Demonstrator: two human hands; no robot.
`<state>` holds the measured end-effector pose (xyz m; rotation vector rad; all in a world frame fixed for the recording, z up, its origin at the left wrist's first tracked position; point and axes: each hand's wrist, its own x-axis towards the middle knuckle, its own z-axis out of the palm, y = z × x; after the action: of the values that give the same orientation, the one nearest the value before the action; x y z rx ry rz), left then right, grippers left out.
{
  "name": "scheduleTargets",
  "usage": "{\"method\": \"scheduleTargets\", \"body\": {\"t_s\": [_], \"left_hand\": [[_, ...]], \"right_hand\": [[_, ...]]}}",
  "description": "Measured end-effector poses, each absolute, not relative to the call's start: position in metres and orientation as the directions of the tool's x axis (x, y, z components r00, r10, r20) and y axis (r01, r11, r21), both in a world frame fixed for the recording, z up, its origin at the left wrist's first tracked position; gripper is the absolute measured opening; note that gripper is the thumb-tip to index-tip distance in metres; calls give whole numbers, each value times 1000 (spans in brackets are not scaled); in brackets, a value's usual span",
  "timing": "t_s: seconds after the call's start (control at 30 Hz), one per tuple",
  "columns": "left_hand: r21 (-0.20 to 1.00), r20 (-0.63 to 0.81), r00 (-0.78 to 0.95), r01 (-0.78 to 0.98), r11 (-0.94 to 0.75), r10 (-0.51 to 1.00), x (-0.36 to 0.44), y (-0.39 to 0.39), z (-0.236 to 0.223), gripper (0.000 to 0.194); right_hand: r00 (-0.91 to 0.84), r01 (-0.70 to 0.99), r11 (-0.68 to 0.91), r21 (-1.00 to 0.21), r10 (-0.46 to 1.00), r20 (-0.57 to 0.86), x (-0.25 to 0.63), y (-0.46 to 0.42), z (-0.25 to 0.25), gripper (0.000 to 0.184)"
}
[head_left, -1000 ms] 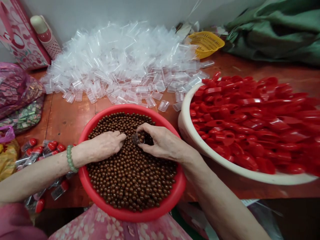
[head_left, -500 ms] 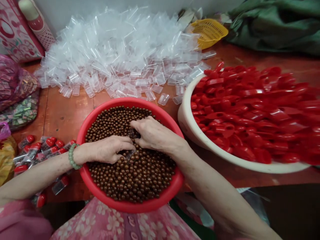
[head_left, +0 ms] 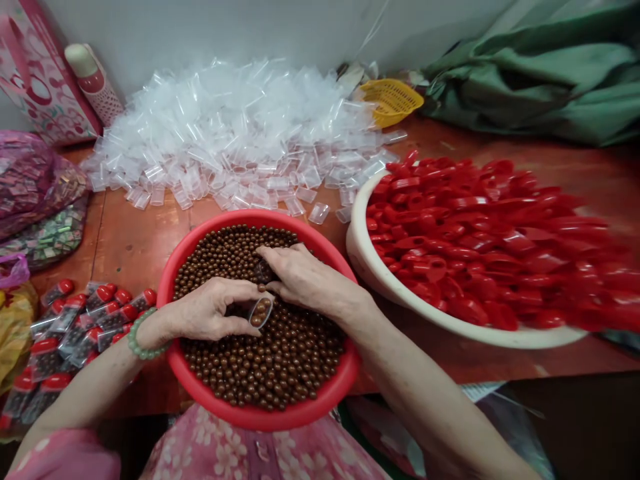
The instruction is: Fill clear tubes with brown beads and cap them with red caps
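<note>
Both hands are over a red basin (head_left: 180, 363) full of small round brown balls (head_left: 280, 373). My left hand (head_left: 215, 310), with a green bead bracelet (head_left: 143, 333) at its wrist, is closed on a clear plastic container (head_left: 261, 313). Its oval mouth faces right, and brown balls show inside. My right hand (head_left: 305, 277) is just beside it, fingers curled round another small clear container (head_left: 263, 271), mostly hidden, with brown balls in or behind it.
Behind the basin lies a heap of clear containers (head_left: 225, 133). A white basin (head_left: 365, 267) of red caps (head_left: 460, 247) stands right. Filled, red-capped containers (head_left: 83, 327) lie left, near bags of wrapped pieces (head_left: 45, 233). A yellow basket (head_left: 393, 100) and green cloth (head_left: 525, 87) are at the back.
My left hand has lifted its container out of the balls and turned its mouth into view. My right hand stays close by. The camera view has shifted slightly.
</note>
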<state>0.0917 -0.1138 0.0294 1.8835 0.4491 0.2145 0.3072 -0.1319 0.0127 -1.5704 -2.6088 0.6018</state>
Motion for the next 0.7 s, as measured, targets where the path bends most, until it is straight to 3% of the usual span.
{"method": "scheduleTargets", "body": {"t_s": [0.1, 0.27, 0.33, 0.4, 0.47, 0.5, 0.57, 0.7], "left_hand": [[949, -75, 900, 197, -247, 430, 92, -117, 30, 38], [984, -156, 852, 93, 149, 499, 93, -126, 23, 47], [958, -185, 844, 42, 283, 503, 92, -129, 22, 50], [945, -185, 842, 11, 327, 507, 91, -129, 22, 50], [946, -166, 830, -18, 323, 533, 89, -129, 23, 49], [949, -157, 820, -28, 313, 550, 88, -128, 23, 47], [955, -147, 807, -33, 294, 571, 86, -127, 23, 43], [951, -113, 803, -83, 298, 586, 84, -128, 21, 42]], "right_hand": [[-481, 820, 421, -388, 874, -68, 320, -146, 17, 46], [-327, 830, 344, -440, 938, 117, 346, -169, 43, 25], [-214, 884, 257, -391, 965, 152, 363, -175, 51, 23], [-50, 977, 72, -199, 992, 115, 388, -179, 52, 25], [163, 984, -162, 69, 987, -10, 419, -181, 43, 27], [239, 964, -222, 146, 965, -111, 434, -182, 35, 28], [259, 964, -235, 127, 937, -235, 462, -181, 17, 27], [147, 989, -147, 12, 978, -149, 485, -178, -12, 24]]}}
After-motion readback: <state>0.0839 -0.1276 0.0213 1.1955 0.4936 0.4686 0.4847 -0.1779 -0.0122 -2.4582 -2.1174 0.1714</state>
